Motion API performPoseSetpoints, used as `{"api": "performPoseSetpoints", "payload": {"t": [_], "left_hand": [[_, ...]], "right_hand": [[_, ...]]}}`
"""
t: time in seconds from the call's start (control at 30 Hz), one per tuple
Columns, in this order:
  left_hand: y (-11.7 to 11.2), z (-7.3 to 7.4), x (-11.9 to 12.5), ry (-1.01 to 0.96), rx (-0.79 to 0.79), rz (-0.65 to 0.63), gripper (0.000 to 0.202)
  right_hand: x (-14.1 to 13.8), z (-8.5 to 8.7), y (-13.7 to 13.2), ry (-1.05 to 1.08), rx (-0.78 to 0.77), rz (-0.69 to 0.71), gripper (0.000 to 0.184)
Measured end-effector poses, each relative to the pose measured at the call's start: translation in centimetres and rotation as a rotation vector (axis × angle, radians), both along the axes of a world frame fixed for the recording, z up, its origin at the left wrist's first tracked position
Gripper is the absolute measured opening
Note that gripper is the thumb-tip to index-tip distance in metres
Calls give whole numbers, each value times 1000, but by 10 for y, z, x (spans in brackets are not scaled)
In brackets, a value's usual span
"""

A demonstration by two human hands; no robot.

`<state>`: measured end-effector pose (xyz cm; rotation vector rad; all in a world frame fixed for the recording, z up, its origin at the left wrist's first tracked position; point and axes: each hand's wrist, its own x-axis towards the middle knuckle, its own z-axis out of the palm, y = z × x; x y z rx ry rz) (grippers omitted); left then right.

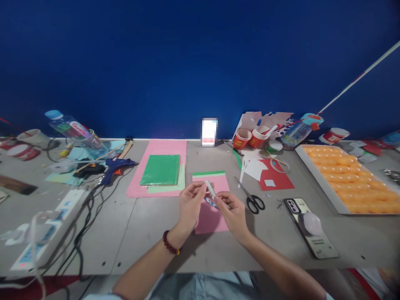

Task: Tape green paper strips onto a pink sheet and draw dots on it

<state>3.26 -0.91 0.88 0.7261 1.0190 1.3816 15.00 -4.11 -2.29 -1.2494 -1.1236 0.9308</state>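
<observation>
A small white strip (210,189) is sitting just below the frame's centre; the left hand (191,205) and right hand (233,210) are pinching it between fingertips, apparently for steadiness. Whether the right hand is also gripping the blue-and-white item (211,203) cannot be told. Pink paper (212,223) is lying beneath; scissors (251,198) are resting right of centre, presumably for easy reach.

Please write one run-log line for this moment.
left hand: holds pale strip | right hand: holds same strip | beneath: pink paper | nearby: scissors
</observation>
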Motion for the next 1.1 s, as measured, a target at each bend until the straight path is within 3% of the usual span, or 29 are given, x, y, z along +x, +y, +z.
{"api": "performPoseSetpoints", "payload": {"t": [1.1], "left_hand": [[0,-1,1,-8,-2,6,34]], "right_hand": [[1,-5,-2,94,-101,32,27]]}}
